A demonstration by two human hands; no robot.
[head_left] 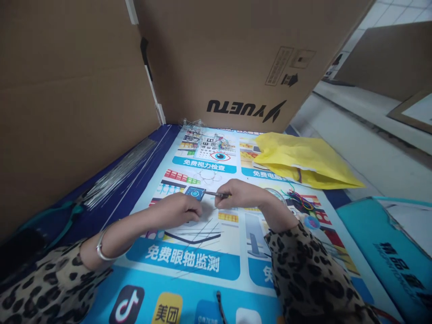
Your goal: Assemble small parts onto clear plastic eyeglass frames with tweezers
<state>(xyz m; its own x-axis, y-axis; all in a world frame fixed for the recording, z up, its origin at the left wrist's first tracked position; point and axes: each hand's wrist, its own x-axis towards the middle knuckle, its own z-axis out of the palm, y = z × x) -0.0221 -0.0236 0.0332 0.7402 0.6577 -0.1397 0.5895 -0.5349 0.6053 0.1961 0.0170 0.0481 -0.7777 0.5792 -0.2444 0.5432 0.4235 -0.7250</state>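
My left hand [184,209] is closed over the middle of the printed sheet [232,234], its fingertips pinched on something too small to make out. To its right my right hand [234,194] is wrapped round a thin dark tool [218,194], whose tip points left above my left hand. The two hands are a short gap apart. A small blue printed square [195,193] shows behind my left hand. Beyond the hands lies a loop of thin wire [207,175]. Several thin dark strands lie on the sheet below my left hand.
Cardboard walls [216,58] stand at the left and back. A bundle of wires [118,173] and teal-handled pliers [67,218] lie at left. Tangled wire [219,141] sits at the back. A yellow bag [303,157], coloured cords [302,200] and a teal pouch [381,243] are at right.
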